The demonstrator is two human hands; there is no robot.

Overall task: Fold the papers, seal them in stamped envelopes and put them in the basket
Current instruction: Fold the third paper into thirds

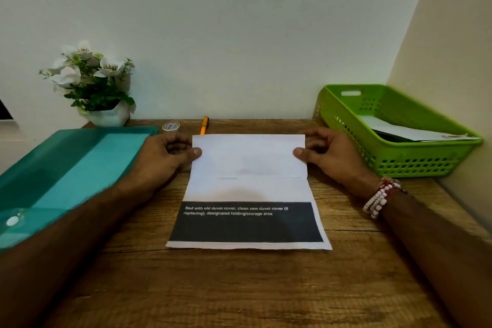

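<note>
A white paper (249,189) lies in the middle of the wooden desk, its far part folded over toward me and a black printed band across its near end. My left hand (165,157) pinches the folded flap at its left edge, thumb on top. At the flap's right edge, my right hand (327,154) pinches it the same way. The green basket (415,165) stands at the right against the wall, with a white envelope (407,130) inside it.
A teal plastic folder (69,168) lies at the left, partly under my left forearm. Behind the paper are a small tape roll (170,126) and an orange pen (204,125). A white pot of flowers (93,85) stands at the back left.
</note>
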